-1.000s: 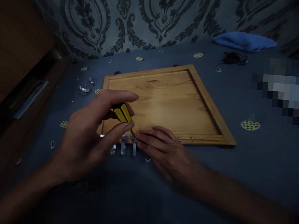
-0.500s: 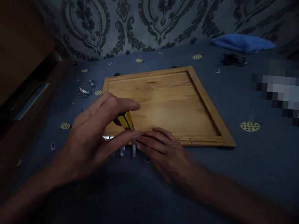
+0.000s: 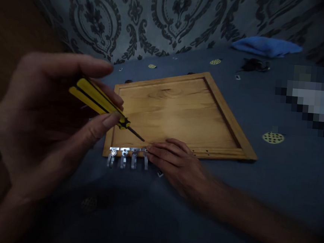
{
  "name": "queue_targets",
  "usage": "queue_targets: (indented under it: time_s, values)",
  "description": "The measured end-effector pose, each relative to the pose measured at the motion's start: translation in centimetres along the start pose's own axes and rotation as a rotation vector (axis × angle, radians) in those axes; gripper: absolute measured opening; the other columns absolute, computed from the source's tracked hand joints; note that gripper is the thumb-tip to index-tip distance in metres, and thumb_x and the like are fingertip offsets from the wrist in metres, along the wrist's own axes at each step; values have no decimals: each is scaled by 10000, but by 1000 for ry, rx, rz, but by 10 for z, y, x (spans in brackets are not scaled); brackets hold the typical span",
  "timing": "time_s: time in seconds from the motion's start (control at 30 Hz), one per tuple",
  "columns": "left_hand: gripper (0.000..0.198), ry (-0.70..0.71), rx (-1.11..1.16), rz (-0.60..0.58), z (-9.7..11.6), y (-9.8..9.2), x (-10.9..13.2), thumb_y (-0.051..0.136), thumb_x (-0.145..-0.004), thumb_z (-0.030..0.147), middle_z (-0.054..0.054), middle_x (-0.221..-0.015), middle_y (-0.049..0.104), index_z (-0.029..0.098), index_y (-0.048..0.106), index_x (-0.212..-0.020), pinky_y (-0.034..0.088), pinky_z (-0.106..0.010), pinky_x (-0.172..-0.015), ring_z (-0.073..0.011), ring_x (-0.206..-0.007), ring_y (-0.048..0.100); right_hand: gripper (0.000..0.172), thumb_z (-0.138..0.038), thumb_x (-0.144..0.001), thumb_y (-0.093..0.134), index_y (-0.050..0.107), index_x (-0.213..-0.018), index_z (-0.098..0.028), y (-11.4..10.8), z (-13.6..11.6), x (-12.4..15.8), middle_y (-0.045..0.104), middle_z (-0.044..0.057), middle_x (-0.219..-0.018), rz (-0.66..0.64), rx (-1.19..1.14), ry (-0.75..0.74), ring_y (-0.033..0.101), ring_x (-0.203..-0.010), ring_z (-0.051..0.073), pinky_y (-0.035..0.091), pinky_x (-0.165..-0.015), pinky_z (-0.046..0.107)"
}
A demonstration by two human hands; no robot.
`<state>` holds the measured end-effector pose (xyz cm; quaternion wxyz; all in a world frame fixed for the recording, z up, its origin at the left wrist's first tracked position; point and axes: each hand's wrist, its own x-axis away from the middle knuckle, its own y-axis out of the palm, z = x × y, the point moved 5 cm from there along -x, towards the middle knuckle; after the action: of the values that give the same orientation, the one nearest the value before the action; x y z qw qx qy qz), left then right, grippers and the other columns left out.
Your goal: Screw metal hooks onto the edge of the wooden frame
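My left hand [image 3: 52, 128], raised at the left, is closed around the yellow-and-black handle of a screwdriver [image 3: 102, 100]. The screwdriver's dark shaft slants down to the right, its tip near my right fingertips. My right hand [image 3: 177, 162] lies across the near edge of a framed wooden panel [image 3: 168, 107], its fingertips pressed at the rightmost metal hook [image 3: 145, 161]. More silvery metal hooks [image 3: 124, 158] line the same edge to its left, hanging over it. The undersides of my right fingers and its thumb are hidden.
Small dark holes [image 3: 207, 152] dot the panel's near edge, right of my right hand. A blue cloth [image 3: 266, 46] and a small black object [image 3: 252, 65] lie at the back right on the dark blue patterned surface [image 3: 286, 176]. A patterned wall rises behind.
My left hand has drawn back left and up with the screwdriver, which now slants the other way, uncovering the hooks. My right hand stays in place.
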<state>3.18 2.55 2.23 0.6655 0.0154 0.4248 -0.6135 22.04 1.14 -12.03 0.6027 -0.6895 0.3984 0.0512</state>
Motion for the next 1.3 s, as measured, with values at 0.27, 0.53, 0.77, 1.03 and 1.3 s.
queue_targets:
  time_s: [0.27,0.53,0.77,1.03,1.3]
  values:
    - [366,55,31,-231,-7,26,5,735,-888,96,25,-1080,720,290,681,-1193,672,-294,-862,-165,-962,728,413,-70,-965,465,627,-1335,-155,0,-1,0,729,100,-1317,-15,2,19,625,-1261,228,452,-1096,462]
    - [321,137,-75,-327,-6,29,9,714,-923,140,-10,-1108,757,247,680,-1223,633,-314,-909,-196,-1014,741,440,-64,-926,453,639,-1319,-128,-3,-2,-3,734,117,-1306,-22,21,-6,651,-1226,253,485,-1064,480]
    - [302,175,-58,-298,-5,29,9,731,-922,152,7,-1086,754,226,676,-1209,618,-246,-863,-149,-970,733,403,-67,-952,455,660,-1292,-132,-11,-6,-1,691,154,-1367,32,7,18,608,-1299,272,487,-1084,509]
    - [361,151,-114,-271,-4,27,10,758,-889,124,36,-1085,759,284,684,-1204,635,-304,-875,-179,-985,744,395,-93,-958,473,659,-1299,-168,-6,-4,1,724,112,-1326,-8,-35,38,619,-1280,258,458,-1101,511]
    - [349,116,-124,-208,1,24,8,745,-900,120,39,-1100,731,277,689,-1207,638,-225,-877,-130,-971,725,460,-56,-914,500,653,-1328,-187,-4,-3,2,719,105,-1335,-39,-69,58,619,-1281,254,418,-1126,532]
